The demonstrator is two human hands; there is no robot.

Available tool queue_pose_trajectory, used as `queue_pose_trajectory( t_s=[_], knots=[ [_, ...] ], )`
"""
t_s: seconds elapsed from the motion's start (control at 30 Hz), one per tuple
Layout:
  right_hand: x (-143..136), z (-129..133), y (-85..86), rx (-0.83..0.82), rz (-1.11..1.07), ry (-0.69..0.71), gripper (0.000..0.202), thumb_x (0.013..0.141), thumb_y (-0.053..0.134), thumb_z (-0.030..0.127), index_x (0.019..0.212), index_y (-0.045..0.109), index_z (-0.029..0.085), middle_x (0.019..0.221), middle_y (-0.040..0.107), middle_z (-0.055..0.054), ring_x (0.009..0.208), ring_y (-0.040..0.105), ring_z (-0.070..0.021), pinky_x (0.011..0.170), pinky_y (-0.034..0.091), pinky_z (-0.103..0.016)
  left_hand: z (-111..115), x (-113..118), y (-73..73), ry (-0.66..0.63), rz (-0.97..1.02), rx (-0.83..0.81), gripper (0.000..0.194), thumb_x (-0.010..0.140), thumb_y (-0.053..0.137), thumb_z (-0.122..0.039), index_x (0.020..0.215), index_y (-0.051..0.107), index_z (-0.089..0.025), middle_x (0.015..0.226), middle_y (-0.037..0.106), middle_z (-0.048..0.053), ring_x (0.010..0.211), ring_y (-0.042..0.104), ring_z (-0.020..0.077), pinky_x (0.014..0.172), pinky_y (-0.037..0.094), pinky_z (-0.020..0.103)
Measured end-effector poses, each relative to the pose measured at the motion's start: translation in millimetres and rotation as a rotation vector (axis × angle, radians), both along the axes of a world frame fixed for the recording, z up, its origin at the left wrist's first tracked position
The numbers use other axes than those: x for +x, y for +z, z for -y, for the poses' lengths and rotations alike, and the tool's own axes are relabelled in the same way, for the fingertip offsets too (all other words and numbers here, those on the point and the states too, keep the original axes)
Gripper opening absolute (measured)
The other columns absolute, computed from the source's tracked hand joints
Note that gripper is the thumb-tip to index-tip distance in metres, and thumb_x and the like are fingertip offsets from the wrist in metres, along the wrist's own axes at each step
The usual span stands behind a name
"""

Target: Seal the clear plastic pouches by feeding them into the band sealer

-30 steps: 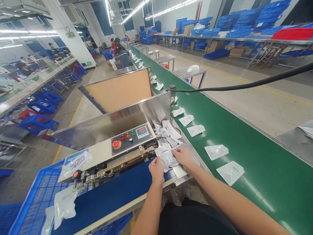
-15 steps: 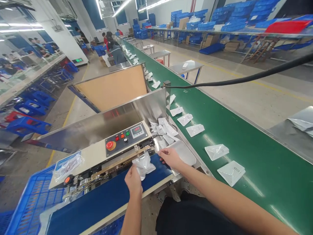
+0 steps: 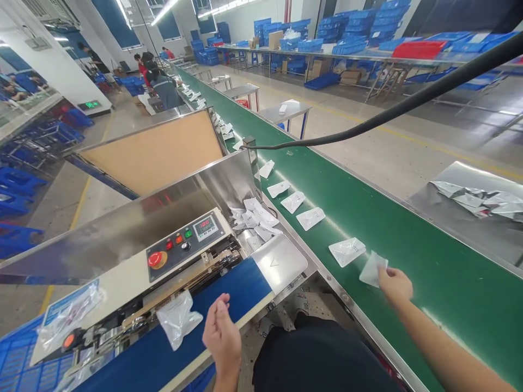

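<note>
Cataloguing from afar, I log: one green conveyor (image 3: pixel 347 207), near right to far left; one cream-topped machine (image 3: pixel 126 286), left; its blue belt (image 3: pixel 241 283), near left; one heap of white packets (image 3: pixel 255 218), at the machine's far right end; left hand (image 3: pixel 223 335), slack and half-curled, over the belt's near edge; one puffed pouch (image 3: pixel 178 318), on the belt, left of that hand; right hand (image 3: pixel 395 286), pinching one pale pouch (image 3: pixel 371 269) by its right edge, at the conveyor.

Left grip (image 3: pixel 223 333) has released its bag (image 3: pixel 177 318); right grip (image 3: pixel 396 285) (now over the conveyor (image 3: pixel 457 283)) pinches a pouch (image 3: pixel 371 270).
</note>
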State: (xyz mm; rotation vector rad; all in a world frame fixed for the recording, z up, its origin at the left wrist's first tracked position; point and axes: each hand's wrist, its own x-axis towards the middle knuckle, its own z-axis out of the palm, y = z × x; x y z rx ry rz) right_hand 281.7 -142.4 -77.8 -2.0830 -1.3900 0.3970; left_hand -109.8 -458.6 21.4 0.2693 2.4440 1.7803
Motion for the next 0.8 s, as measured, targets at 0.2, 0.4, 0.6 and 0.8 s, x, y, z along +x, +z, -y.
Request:
queue_pose_trajectory(
  t_s=[0.2, 0.4, 0.6, 0.8],
  knots=[
    [-93.1, 25.1, 84.9, 0.13, -0.274, 0.33, 0.07, 0.079, 0.061, 0.087, 0.087, 0.074, 0.018, 0.085, 0.078, -0.014, 0.076, 0.07, -0.0272, 0.072, 0.054, -0.038, -85.9, 43.5, 12.4, -0.569, -0.071, 0.021, 0.04, 0.101, 0.064, -0.054, 0.107, 0.085, -0.02, 0.114, 0.082, 0.015, 0.107, 0.078, 0.0307, 0.098, 0.062, 0.044],
    [-194.5, 84.6, 132.5, -0.095, -0.601, 0.962, 0.047, 0.087, 0.072, 0.067, 0.082, 0.078, 0.021, 0.08, 0.077, -0.006, 0.076, 0.069, -0.0234, 0.076, 0.056, -0.034, -125.0, 62.9, 17.7, -0.681, 0.093, 0.08, 0.05, 0.102, 0.061, -0.057, 0.121, 0.082, -0.016, 0.115, 0.083, 0.015, 0.102, 0.076, 0.0297, 0.091, 0.061, 0.038],
    [-241.6, 100.4, 116.6, -0.408, -0.945, 0.813, 0.049, 0.073, 0.086, 0.062, 0.094, 0.075, 0.019, 0.078, 0.078, -0.007, 0.069, 0.07, -0.0229, 0.064, 0.056, -0.034, -98.6, 33.9, 1.9, -0.415, 0.245, 0.058, 0.047, 0.095, 0.067, -0.057, 0.094, 0.085, -0.014, 0.086, 0.081, 0.009, 0.078, 0.07, 0.0238, 0.068, 0.052, 0.028],
    [-297.1, 86.5, 90.9, -0.506, -1.066, 0.504, 0.058, 0.052, 0.094, 0.039, 0.076, 0.042, 0.028, 0.049, 0.053, 0.01, 0.046, 0.055, -0.014, 0.047, 0.046, -0.025, -107.5, -4.6, -26.6, -0.011, 0.643, 0.23, 0.041, 0.069, 0.086, -0.047, 0.088, 0.084, -0.011, 0.083, 0.08, 0.011, 0.072, 0.071, 0.0233, 0.064, 0.054, 0.031]
  ],
)
